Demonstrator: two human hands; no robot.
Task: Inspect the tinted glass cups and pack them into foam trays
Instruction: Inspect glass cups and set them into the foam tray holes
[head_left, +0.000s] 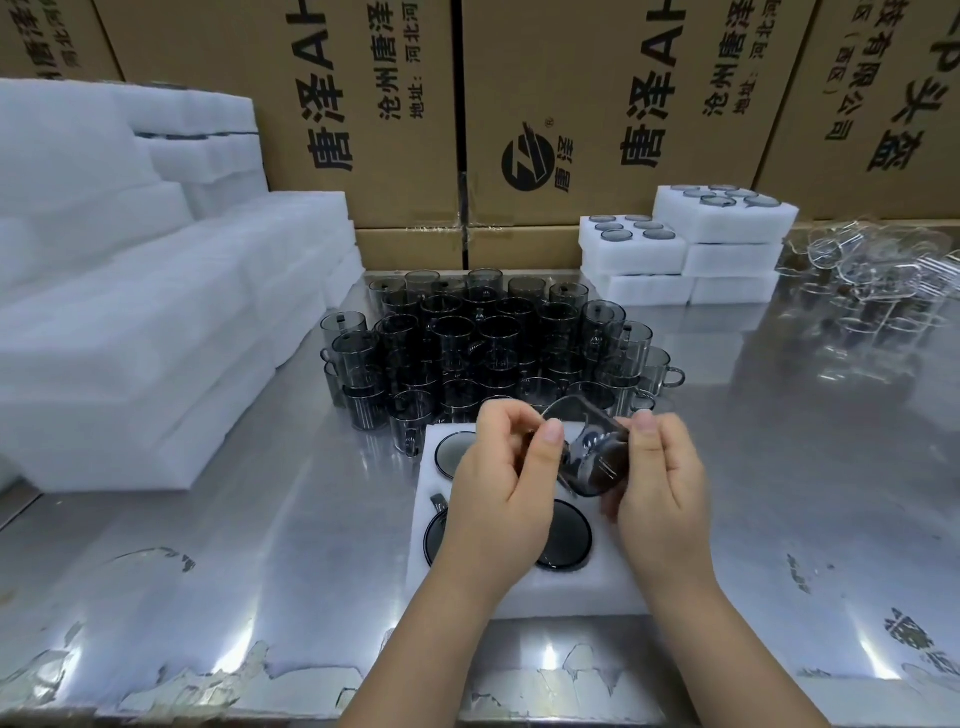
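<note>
A tinted glass cup (589, 449) is held tilted between both hands above a white foam tray (524, 584) on the steel table. My left hand (501, 499) pinches its near side with thumb and fingers. On the right side of the cup my right hand (660, 493) grips it. The tray holds dark cups in its round pockets, one at the back left (451, 453) and two in front (566, 535); my hands hide part of the tray. A dense cluster of loose tinted cups (488, 343) stands just behind the tray.
Stacks of white foam (156, 312) fill the left side. Filled foam trays (685, 244) are stacked at the back right, with clear glass pieces (872, 270) beside them. Cardboard cartons (467, 104) wall the back. Peeling film (208, 680) lines the table's front edge.
</note>
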